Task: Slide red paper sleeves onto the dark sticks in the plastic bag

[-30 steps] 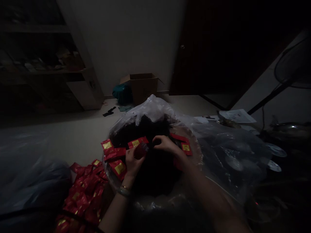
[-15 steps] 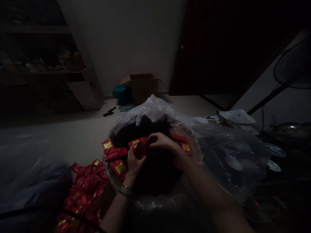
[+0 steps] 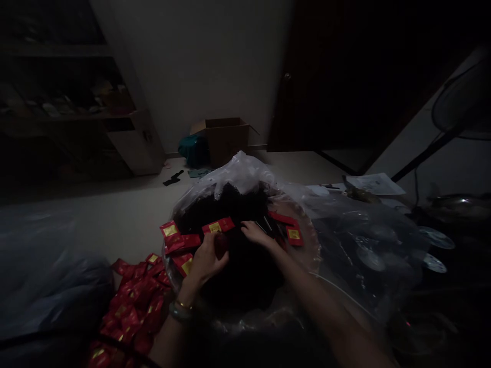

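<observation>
A dim room, seen from above the person's own two hands. Nearest, at lower left, a heap of red sachets (image 3: 132, 306) with gold labels lies on the surface. Just beyond it the left hand (image 3: 205, 260), a bangle on its wrist, has its grip closed around one small red sachet (image 3: 221, 244), held over a mound of dark loose material (image 3: 238, 255) inside an open clear plastic bag (image 3: 245, 174). Half a second ago this hand was more upright; it has now tipped inward and covers more of the sachet. The right hand (image 3: 255, 232) has left the sachet's mouth and now rests flat on the mound, fingers spread, holding nothing visible. This looks like reaching for another pinch. More sachets lie on the bag's rim. Farther off stand a cardboard box (image 3: 224, 135), a shelf unit at left, and a dark door.
</observation>
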Motion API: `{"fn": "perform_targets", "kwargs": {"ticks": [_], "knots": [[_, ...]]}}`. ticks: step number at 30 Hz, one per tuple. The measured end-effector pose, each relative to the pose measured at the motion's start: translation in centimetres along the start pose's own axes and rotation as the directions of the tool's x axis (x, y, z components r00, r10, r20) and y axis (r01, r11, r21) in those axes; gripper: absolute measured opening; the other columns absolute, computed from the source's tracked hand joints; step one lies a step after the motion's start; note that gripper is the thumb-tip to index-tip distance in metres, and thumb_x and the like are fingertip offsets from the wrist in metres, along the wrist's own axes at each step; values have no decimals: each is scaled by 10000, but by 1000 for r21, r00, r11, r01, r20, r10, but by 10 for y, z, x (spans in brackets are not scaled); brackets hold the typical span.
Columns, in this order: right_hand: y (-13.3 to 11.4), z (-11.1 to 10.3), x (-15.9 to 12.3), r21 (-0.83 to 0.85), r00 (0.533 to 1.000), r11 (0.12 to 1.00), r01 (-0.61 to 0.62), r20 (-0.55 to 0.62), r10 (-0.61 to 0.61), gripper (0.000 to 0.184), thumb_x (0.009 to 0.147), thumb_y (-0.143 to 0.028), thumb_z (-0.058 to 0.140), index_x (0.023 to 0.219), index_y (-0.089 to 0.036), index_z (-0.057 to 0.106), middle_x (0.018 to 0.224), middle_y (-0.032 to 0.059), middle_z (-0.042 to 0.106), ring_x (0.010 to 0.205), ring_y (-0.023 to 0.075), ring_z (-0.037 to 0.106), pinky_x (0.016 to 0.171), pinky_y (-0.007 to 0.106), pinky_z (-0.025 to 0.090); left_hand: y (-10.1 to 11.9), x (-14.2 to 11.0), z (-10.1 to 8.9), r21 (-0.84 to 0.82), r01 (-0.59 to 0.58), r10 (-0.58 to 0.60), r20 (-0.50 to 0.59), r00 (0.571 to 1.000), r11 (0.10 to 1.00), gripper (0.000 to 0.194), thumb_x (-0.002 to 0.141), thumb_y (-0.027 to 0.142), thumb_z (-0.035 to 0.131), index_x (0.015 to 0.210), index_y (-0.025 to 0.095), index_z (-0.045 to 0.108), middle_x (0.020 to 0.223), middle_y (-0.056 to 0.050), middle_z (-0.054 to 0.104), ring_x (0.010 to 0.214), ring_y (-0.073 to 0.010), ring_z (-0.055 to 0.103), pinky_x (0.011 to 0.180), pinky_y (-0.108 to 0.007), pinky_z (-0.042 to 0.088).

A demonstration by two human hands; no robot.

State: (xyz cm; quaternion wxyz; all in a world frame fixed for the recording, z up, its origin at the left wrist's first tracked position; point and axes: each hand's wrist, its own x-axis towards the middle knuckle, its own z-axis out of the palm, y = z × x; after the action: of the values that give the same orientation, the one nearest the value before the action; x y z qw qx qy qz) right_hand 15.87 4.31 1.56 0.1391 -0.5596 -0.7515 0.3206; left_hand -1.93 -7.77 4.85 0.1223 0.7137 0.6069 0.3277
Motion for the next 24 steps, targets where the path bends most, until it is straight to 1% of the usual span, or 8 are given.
{"fn": "perform_targets", "kwargs": {"ticks": [4, 7, 9, 12, 17, 20, 22, 24], "knots": [[-5, 5, 16, -69, 993, 992, -109, -57, 106, 678, 827, -136, 444, 1459, -61, 210, 1514, 230, 174, 1398, 328, 182, 1100, 442, 197, -1, -3, -15, -19, 3, 0, 126, 992, 1000, 527, 665, 123, 497, 1181, 189, 413, 1092, -92, 572, 892, -218, 613, 801, -364, 494], [-15, 3, 30, -156, 985, 973, -170, -56, 163, 817, 829, -244, 513, 1486, -93, 51, 1537, 233, 36, 1393, 382, 146, 1075, 470, 220, -5, -4, -18, 4, 57, -57, 111, 992, 998, 399, 701, 95, 451, 1087, 195, 468, 998, -70, 609, 839, -197, 618, 756, -328, 482], [-24, 2, 35, -213, 981, 957, -195, -60, 186, 888, 814, -346, 569, 1487, -125, 34, 1526, 235, 80, 1359, 397, 221, 1038, 468, 275, -8, -4, -19, 29, 82, -84, 78, 993, 996, 305, 727, 106, 441, 1011, 197, 500, 891, -51, 618, 775, -186, 611, 711, -310, 473], [-32, 3, 28, -238, 982, 954, -184, -82, 168, 891, 768, -403, 634, 1468, -154, 142, 1444, 232, 249, 1264, 380, 374, 968, 440, 357, -12, -3, -24, 68, 66, -69, 56, 996, 996, 245, 716, 124, 465, 944, 194, 525, 813, -37, 611, 725, -180, 593, 670, -296, 457], [-26, 1, -6, -111, 992, 993, 51, 124, -37, 655, 758, -385, 655, 1334, -192, 409, 1274, 163, 428, 1086, 287, 541, 909, 373, 404, -10, 0, -32, 121, 31, -34, 20, 999, 992, 181, 699, 99, 460, 834, 199, 530, 766, -25, 597, 691, -172, 578, 614, -270, 426], [-22, -8, -11, -60, 996, 997, 38, 86, -33, 627, 811, -421, 593, 1363, -211, 381, 1302, 161, 424, 1180, 291, 474, 970, 394, 351, -3, 1, -31, 165, 28, -32, 21, 999, 986, 153, 706, 104, 472, 808, 202, 530, 788, -24, 594, 679, -166, 567, 595, -262, 419], [-24, -11, -7, -101, 996, 994, -44, 73, 52, 782, 797, -462, 604, 1441, -194, 251, 1421, 204, 294, 1290, 350, 343, 1008, 454, 301, 2, 2, -29, 197, 20, -25, 23, 999, 980, 138, 720, 122, 486, 821, 202, 535, 835, -33, 589, 696, -170, 566, 593, -263, 429], [-28, -9, -4, -142, 987, 988, -64, 138, 84, 883, 748, -510, 644, 1458, -192, 225, 1476, 211, 197, 1322, 394, 262, 1009, 491, 291, 4, 3, -27, 213, -11, 8, 16, 1000, 977, 137, 730, 130, 494, 839, 200, 539, 908, -53, 575, 749, -181, 571, 628, -278, 458]]}}
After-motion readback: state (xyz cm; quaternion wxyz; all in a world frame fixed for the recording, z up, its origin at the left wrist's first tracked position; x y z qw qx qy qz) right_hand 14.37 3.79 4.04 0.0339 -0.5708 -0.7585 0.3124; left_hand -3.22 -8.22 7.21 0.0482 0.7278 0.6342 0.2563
